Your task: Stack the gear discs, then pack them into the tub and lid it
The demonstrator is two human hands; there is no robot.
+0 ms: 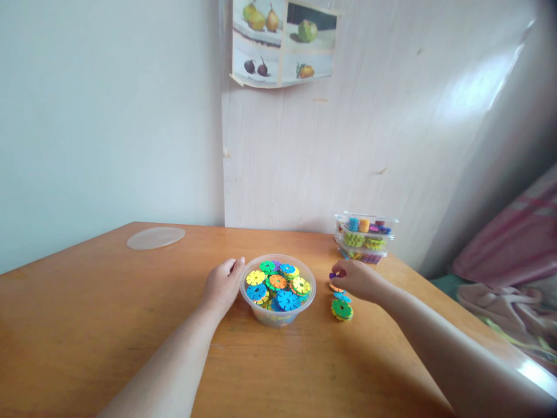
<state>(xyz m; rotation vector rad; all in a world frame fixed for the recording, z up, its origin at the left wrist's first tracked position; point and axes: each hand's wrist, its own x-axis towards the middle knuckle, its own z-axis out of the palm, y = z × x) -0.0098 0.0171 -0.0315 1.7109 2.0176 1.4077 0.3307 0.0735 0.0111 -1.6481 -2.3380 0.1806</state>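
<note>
Your left hand (223,284) cups the bowl (304,305) by its near-left wall, steadying it; the discs (278,284) fill it nearly to the rim. Your right hand (359,280) pinches a purple disc (337,273) in its fingertips, just above the small pile (342,307) on the table (87,325), right of the bowl; this looks like sorting or laying pieces out. The next move calls for a gentle placing onto the pile; keep that bowl braced. A lid (155,237) lies far left; stacked boxes (365,238) stand behind.
</note>
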